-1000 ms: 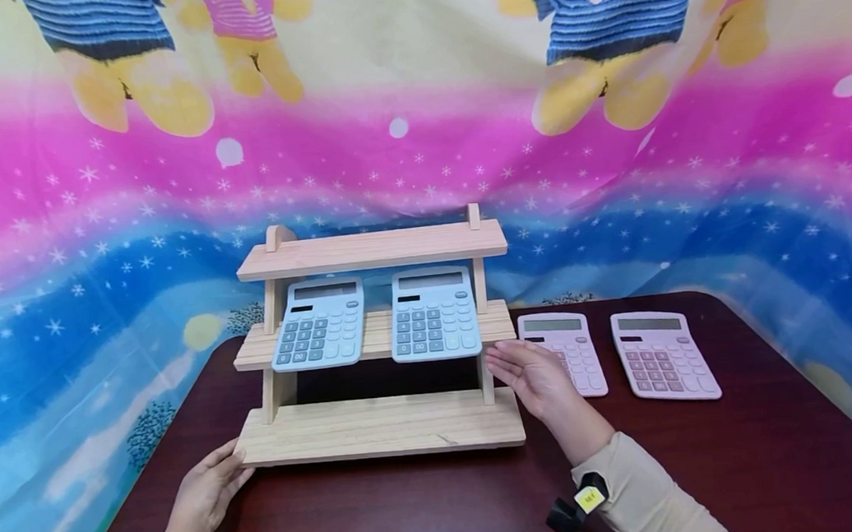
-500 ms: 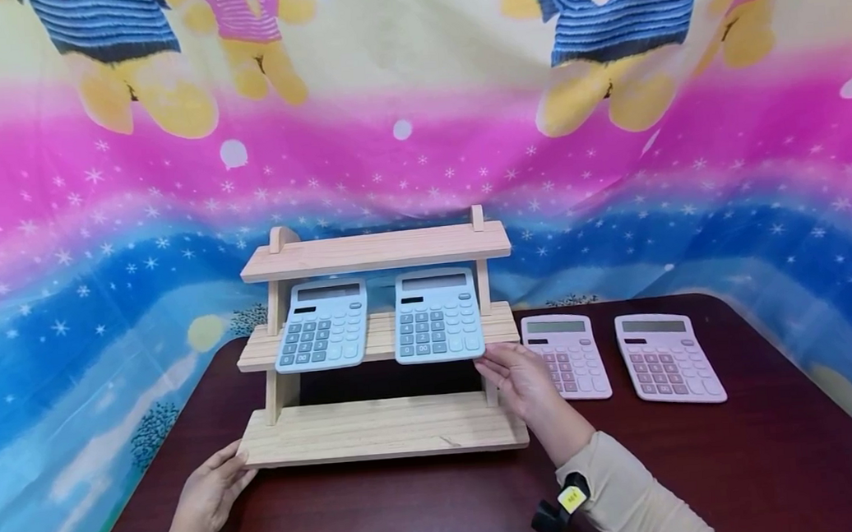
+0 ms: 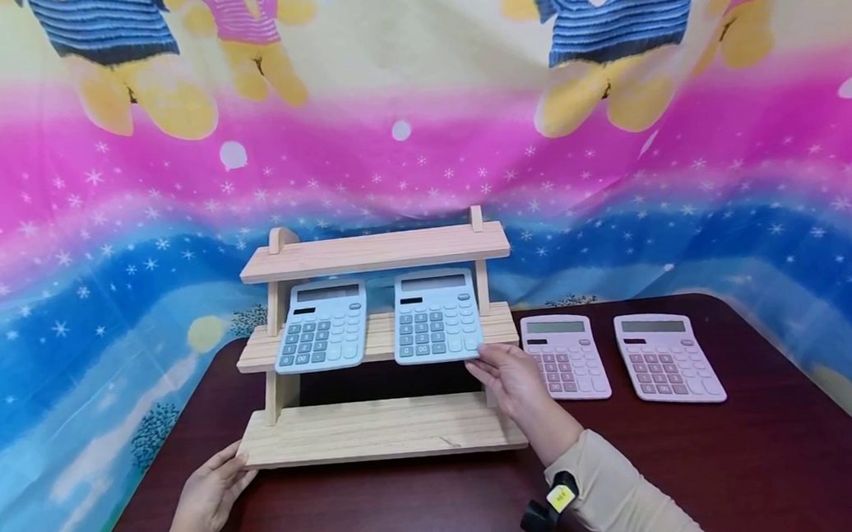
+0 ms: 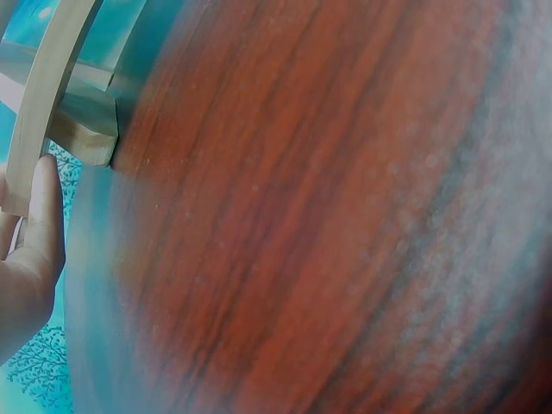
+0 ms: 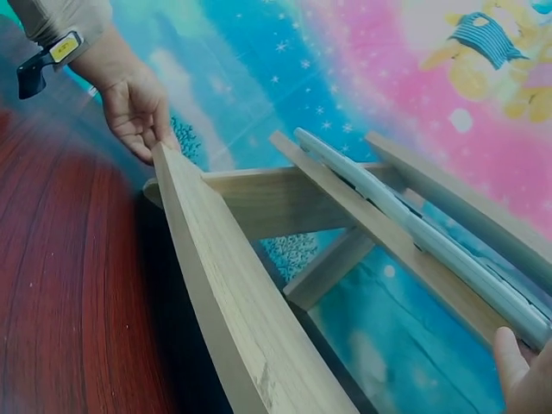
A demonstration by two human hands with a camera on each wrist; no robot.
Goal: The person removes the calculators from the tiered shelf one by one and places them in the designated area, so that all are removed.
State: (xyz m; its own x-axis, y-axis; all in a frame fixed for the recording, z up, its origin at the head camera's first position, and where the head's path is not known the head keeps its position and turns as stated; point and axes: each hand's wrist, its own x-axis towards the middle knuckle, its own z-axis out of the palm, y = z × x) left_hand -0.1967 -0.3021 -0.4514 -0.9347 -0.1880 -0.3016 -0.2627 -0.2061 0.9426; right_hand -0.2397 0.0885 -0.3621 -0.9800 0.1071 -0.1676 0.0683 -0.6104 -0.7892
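A three-tier wooden shelf rack [image 3: 378, 430] stands on the dark table. Two light blue calculators lean side by side on its middle tier: the left calculator [image 3: 321, 327] and the right calculator [image 3: 437, 319]. My left hand [image 3: 207, 487] grips the left front corner of the bottom tier, thumb above the board; the right wrist view also shows this left hand [image 5: 134, 108] at the board's end. My right hand [image 3: 515, 379] pinches the lower right corner of the right calculator, fingertips below its edge. Only part of the right hand [image 5: 522, 379] enters its own wrist view.
Two pink calculators, a nearer-in one [image 3: 570, 363] and an outer one [image 3: 668, 360], lie on the table [image 3: 384, 516] right of the rack. The right forearm passes in front of them. A printed cloth [image 3: 418, 159] hangs behind the table.
My right hand has moved left from beside the rack's right upright to the right calculator's lower corner and taken hold there. The left hand keeps its grip on the bottom tier.
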